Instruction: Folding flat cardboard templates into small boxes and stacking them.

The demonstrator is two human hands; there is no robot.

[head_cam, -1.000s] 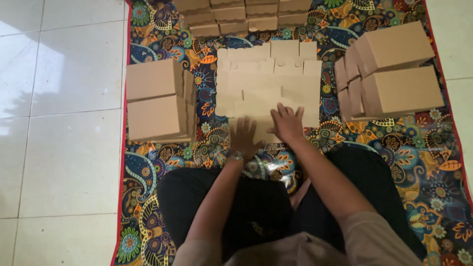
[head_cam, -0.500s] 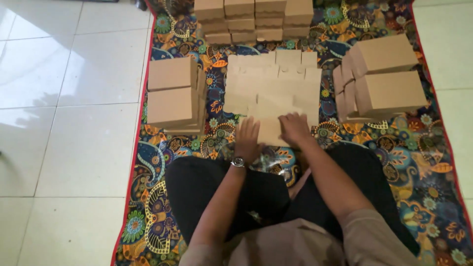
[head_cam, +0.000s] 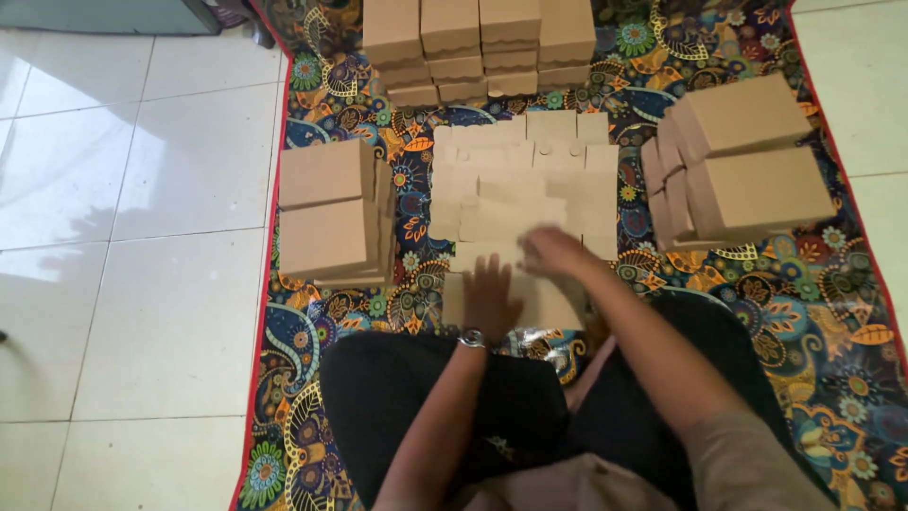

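At centre frame, on a colourful patterned floor mat, the left hand lies flat with fingers spread on an unfolded tan cardboard box blank. Just right, the blurred right hand touches it, grip unclear. Stacks of folded tan cardboard boxes sit around.

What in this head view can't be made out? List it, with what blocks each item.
- Right hand: motion-blurred, so its fingers and grip on the flat cardboard sheets are unclear.
- Near sheet under the left hand: partly covered by the palm and both forearms.
- Folded boxes at the top: cut off by the frame's top edge.
- Wristwatch: too small to read.
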